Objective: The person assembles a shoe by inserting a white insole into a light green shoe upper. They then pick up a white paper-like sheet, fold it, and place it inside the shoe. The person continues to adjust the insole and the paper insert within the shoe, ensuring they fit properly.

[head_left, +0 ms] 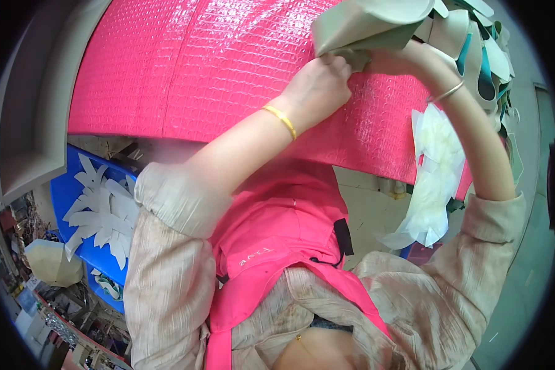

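Observation:
At the far right of the pink-covered table point(185, 86) I hold a pale grey-green, leather-like piece that looks like a shoe upper point(373, 31). My left hand point(320, 86) is closed, its fingers pinching the near lower edge of the upper. My right hand point(394, 61) comes in from the right under the upper and grips it; most of its fingers are hidden behind the material. Just beyond my right wrist lies a pile of similar pale uppers point(450, 34) with teal linings.
A bundle of translucent whitish sheets point(438, 179) hangs over the table's near right edge, beside my right forearm. Below left, a blue bin point(58, 194) holds white cut pieces point(108, 216). A grey trough-like frame point(34, 166) borders the table's left side.

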Demonstrator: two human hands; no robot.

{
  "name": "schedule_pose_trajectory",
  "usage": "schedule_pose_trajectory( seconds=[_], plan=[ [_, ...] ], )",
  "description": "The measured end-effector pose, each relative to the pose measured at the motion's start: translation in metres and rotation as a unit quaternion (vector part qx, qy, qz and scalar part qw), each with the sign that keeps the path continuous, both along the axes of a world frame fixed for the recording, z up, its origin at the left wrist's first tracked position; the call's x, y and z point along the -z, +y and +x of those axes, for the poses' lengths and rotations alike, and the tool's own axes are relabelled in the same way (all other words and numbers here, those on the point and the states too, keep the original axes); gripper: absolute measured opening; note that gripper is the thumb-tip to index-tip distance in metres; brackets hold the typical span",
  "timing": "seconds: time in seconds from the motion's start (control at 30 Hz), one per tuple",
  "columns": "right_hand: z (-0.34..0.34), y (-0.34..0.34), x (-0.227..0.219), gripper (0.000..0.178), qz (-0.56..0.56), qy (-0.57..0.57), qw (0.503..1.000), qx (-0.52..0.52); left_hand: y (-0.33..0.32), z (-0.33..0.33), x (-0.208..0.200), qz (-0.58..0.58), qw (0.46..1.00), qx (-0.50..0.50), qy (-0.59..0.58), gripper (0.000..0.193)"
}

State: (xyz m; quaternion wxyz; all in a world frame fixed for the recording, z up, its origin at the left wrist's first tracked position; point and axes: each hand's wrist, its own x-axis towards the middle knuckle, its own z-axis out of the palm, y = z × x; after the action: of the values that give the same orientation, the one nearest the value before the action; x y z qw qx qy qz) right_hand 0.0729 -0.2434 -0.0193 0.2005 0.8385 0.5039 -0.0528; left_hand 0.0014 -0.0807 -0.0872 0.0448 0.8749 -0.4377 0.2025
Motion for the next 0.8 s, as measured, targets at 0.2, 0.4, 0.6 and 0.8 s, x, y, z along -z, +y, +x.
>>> schedule_pose_trajectory(
  seconds=[0.2, 0.4, 0.6, 0.8],
  plan=[
    [-0.005, 0.001, 0.017, 0.031, 0.056, -0.072, 0.995, 0.030, 0.009, -0.009, 0.020, -0.179, 0.976, -0.030, 0.118, 0.020],
    [-0.007, 0.006, 0.023, 0.030, 0.063, -0.087, 0.993, 0.040, -0.004, -0.007, 0.023, -0.173, 0.977, -0.068, 0.103, 0.027],
    [-0.009, -0.003, 0.022, 0.029, 0.089, -0.102, 0.990, 0.029, -0.021, -0.013, 0.034, -0.194, 0.975, -0.095, 0.049, 0.026],
    [-0.012, -0.023, 0.014, 0.028, 0.102, -0.130, 0.986, 0.033, -0.038, -0.011, 0.021, -0.100, 0.986, -0.132, -0.005, 0.028]
  ],
)
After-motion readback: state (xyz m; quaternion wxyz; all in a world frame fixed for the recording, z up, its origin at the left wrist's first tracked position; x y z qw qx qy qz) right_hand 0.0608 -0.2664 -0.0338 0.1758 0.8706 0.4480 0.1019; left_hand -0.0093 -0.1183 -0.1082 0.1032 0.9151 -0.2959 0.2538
